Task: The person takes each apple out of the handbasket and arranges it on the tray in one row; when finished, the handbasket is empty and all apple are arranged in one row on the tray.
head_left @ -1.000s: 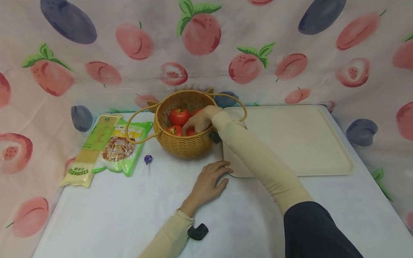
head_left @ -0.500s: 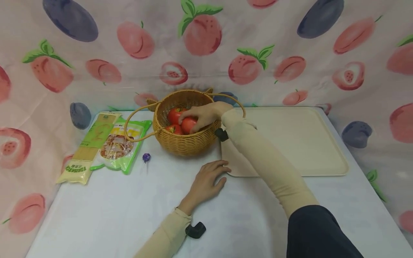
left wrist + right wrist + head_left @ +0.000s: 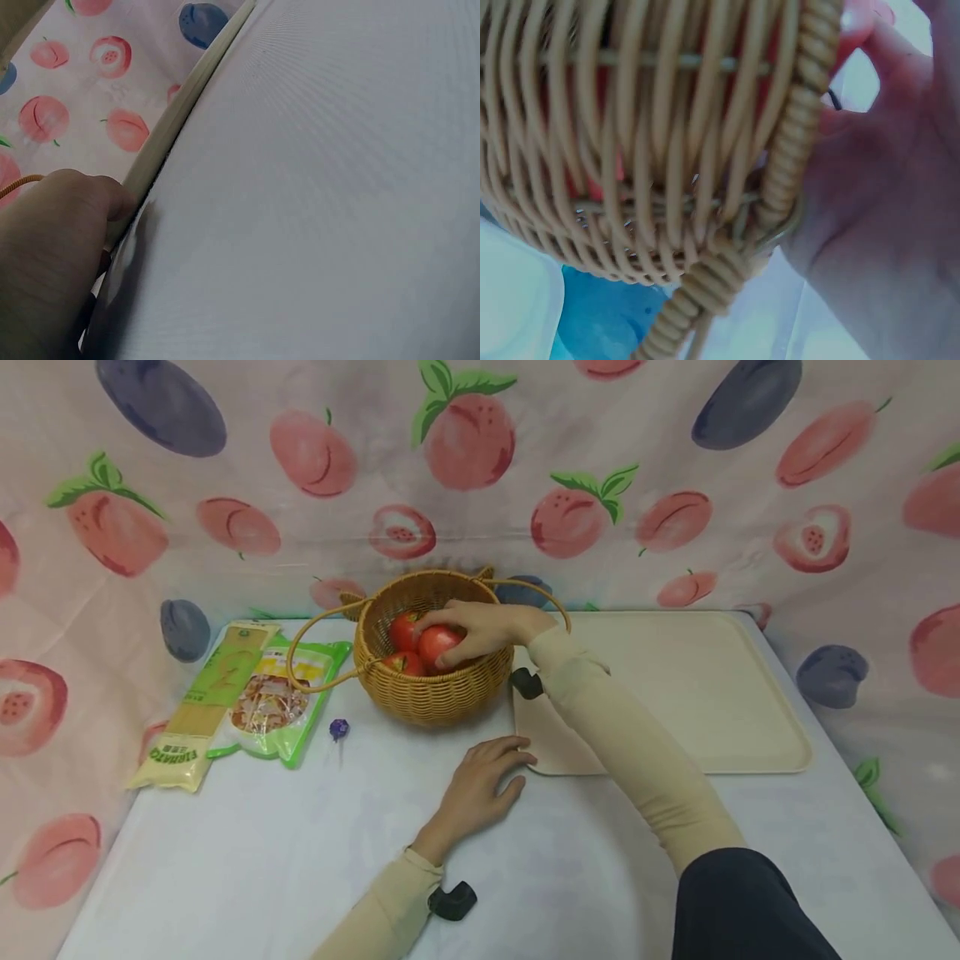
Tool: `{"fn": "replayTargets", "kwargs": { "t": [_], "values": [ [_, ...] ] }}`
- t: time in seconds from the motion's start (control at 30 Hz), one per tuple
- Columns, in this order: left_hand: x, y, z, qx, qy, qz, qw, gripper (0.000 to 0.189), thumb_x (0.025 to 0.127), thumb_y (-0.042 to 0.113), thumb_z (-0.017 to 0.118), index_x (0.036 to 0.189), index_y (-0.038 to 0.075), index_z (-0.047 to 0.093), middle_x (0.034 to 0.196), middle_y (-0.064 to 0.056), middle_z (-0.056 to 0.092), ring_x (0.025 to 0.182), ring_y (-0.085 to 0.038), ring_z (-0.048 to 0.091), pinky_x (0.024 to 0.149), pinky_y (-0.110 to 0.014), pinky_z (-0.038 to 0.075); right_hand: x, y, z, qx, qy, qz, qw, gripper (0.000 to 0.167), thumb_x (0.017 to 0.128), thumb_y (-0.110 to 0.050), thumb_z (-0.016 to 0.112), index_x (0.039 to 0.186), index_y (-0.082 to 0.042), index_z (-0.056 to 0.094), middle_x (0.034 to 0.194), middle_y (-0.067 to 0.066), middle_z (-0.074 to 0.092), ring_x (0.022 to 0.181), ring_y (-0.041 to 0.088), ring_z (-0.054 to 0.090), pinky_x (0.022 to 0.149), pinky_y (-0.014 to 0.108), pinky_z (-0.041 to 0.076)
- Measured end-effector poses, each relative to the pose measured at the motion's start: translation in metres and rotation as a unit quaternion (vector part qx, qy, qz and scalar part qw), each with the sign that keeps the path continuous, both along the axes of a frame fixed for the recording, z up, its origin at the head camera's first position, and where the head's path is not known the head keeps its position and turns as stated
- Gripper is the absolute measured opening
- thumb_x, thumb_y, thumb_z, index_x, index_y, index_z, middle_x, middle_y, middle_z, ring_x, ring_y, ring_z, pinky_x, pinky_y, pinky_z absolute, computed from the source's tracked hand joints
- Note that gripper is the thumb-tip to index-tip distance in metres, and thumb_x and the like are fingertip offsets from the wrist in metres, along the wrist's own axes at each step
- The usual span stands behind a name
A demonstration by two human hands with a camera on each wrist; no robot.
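Far left on the white desk [image 3: 285, 860], a long yellow-green packet [image 3: 201, 706] lies just beside a green-edged bag [image 3: 273, 702], with a purple lollipop [image 3: 339, 729] to their right, and here's the wicker basket [image 3: 435, 702] with two more tomatoes [image 3: 405, 662] showing inside! The left hand [image 3: 477, 783] lies in front, fingers loosely spread and gripping nothing, tips right by the tray's near left corner. Above it the right hand [image 3: 483, 631] has thumb and fingers curled round a red tomato [image 3: 437, 646] in the basket's mouth, the cream tray [image 3: 697, 693] lying to the right!
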State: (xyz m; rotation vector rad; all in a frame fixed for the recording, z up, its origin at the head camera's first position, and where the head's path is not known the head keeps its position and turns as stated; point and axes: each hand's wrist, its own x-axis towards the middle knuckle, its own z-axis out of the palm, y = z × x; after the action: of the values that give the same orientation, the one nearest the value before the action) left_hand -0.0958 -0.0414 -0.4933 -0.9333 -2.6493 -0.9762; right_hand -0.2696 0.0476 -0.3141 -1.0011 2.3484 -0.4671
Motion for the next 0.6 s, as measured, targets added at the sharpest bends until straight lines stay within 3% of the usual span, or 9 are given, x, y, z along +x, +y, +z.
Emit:
{"fn": "replayTargets", "kwargs": {
  "t": [0.17,0.27,0.6],
  "values": [
    [0.001,0.0,0.0,0.0,0.004,-0.003,1.0,0.025,0.09,0.022,0.059,0.114,0.026,0.062,0.134,0.006,0.053,0.129,-0.012,0.045,0.104,-0.04,0.039,0.0,0.005,-0.003,-0.051,0.03,0.01,0.9982,0.055,0.086,-0.048,0.061,0.136,-0.041,0.04,0.136,-0.002,0.038,0.124,0.016,0.039,0.101,0.04,0.043],
    [0.001,0.0,0.0,0.002,0.009,-0.006,0.9999,0.025,0.09,0.022,0.059,0.115,0.026,0.062,0.134,0.006,0.053,0.129,-0.013,0.045,0.104,-0.039,0.039,0.002,0.009,-0.004,-0.075,0.041,0.012,0.9962,0.056,0.086,-0.048,0.061,0.137,-0.039,0.041,0.135,-0.002,0.036,0.118,0.014,0.042,0.099,0.038,0.045],
    [0.001,-0.004,0.0,-0.013,0.013,-0.003,0.9998,0.024,0.09,0.022,0.06,0.114,0.025,0.062,0.134,0.006,0.053,0.129,-0.014,0.045,0.105,-0.04,0.039,0.01,0.019,-0.011,-0.156,0.074,-0.011,0.9849,0.05,0.087,-0.043,0.06,0.134,-0.039,0.043,0.143,-0.001,0.029,0.128,0.019,0.037,0.099,0.045,0.045]
  ]
}}
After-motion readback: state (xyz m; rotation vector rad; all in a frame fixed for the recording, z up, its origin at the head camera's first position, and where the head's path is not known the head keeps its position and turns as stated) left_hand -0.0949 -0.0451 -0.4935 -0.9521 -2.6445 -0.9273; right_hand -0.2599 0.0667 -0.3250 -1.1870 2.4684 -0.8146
